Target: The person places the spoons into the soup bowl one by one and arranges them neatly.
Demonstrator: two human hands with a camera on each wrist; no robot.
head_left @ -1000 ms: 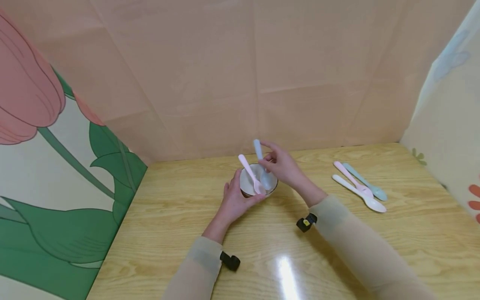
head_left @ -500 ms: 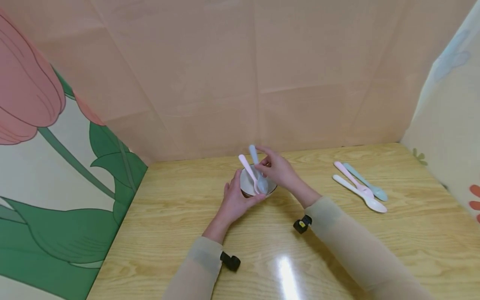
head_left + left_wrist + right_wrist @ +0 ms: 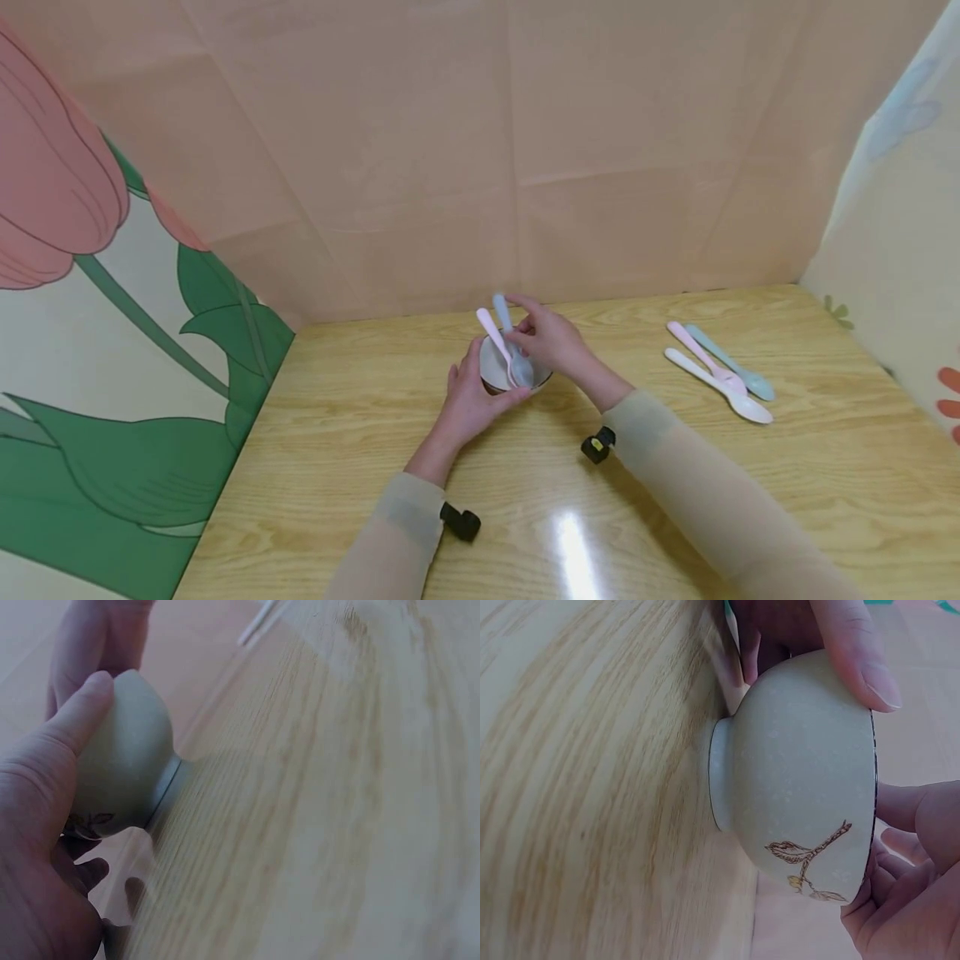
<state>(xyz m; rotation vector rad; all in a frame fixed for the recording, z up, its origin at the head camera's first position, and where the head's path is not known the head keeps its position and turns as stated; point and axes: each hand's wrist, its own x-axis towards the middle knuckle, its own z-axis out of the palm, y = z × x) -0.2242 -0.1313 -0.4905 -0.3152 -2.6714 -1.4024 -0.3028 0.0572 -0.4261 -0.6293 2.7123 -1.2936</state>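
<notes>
A small pale bowl [image 3: 491, 367] stands on the wooden table, its outside printed with a brown twig, as the right wrist view shows. My left hand [image 3: 468, 404] grips it from the left, thumb at the near rim and fingers round the side. Inside leans a pink spoon [image 3: 491, 332], handle sticking up past the far rim. My right hand [image 3: 555, 337] pinches the handle of a light blue spoon [image 3: 521, 371], whose scoop is down in the bowl, overlapping the pink spoon's scoop. In the left wrist view, the bowl [image 3: 127, 757] hides both spoons.
To the right on the table [image 3: 337, 467] lie a white spoon [image 3: 716, 385], a pink spoon [image 3: 697, 350] and a teal spoon [image 3: 731, 362], close together with the white and pink ones overlapping. A pinkish backdrop [image 3: 405, 167] rises behind the table; printed panels flank it.
My right hand has shifted left with the light blue spoon. That spoon has come close beside the pink one, its scoop now over the pink scoop. The left hand and bowl stay put.
</notes>
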